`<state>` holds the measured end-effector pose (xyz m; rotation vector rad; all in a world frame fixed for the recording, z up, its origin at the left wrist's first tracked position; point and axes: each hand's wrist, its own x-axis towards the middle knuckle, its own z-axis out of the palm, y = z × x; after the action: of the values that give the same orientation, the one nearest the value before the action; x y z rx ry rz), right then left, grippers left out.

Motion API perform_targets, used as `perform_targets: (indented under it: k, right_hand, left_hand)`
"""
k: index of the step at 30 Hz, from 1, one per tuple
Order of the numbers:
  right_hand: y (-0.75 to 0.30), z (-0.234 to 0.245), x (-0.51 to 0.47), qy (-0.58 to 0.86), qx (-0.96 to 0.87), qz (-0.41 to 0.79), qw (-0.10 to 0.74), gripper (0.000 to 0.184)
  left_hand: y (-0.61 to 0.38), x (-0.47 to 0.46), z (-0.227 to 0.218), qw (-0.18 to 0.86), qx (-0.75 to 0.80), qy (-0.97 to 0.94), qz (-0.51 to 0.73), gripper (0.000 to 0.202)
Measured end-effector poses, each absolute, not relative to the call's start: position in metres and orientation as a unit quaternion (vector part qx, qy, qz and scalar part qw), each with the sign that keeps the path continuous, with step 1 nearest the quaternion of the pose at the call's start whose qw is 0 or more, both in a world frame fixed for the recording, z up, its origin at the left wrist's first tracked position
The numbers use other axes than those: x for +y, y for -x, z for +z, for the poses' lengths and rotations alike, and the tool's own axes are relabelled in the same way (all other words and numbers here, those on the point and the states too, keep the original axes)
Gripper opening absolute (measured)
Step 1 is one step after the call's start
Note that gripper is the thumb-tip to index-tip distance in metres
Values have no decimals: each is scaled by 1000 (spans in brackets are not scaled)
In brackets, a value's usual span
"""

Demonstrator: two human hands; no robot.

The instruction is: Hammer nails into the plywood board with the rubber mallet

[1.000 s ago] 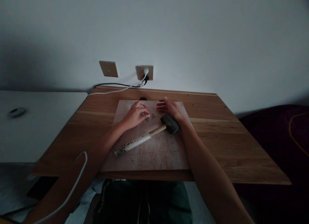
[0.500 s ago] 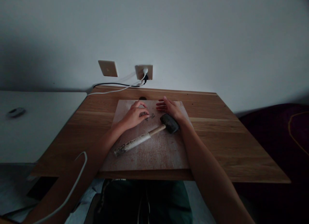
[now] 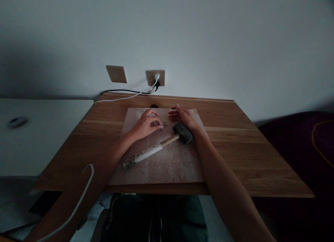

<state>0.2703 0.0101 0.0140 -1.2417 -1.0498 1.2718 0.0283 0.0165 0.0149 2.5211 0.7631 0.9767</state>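
A board with a worn, pale reddish surface lies on the wooden table. Over its far part, my left hand is closed in a pinch, a small shiny nail between thumb and forefinger. Beside those fingertips are a few loose nails, partly hidden by the hand. My right hand rests at the board's far right, fingers extended and slightly apart, holding nothing. Just in front of it sits the black head of a mallet. The mallet's handle, wrapped in white near its end, slants toward the near left.
Bare wooden table surrounds the board. Behind it, a wall socket holds plugs, with a white and a black cable running left along the back edge. A white surface adjoins on the left. A white cord crosses my left forearm.
My left fingertips have shifted slightly to the right, and the nail between them shows brighter. My right hand and the mallet have stayed in place.
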Motion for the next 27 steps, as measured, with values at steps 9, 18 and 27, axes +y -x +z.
perform_targets:
  k: [9, 18, 27]
  right_hand:
    - [-270, 14, 9, 516, -432, 531, 515, 37]
    - [-269, 14, 9, 517, -430, 528, 518, 36]
    - [-267, 18, 7, 524, -428, 527, 514, 36]
  left_hand:
    - [-28, 16, 14, 148, 269, -897, 317, 7]
    - [-28, 14, 17, 139, 265, -898, 324, 9]
    - [-30, 20, 12, 120, 298, -873, 367, 6]
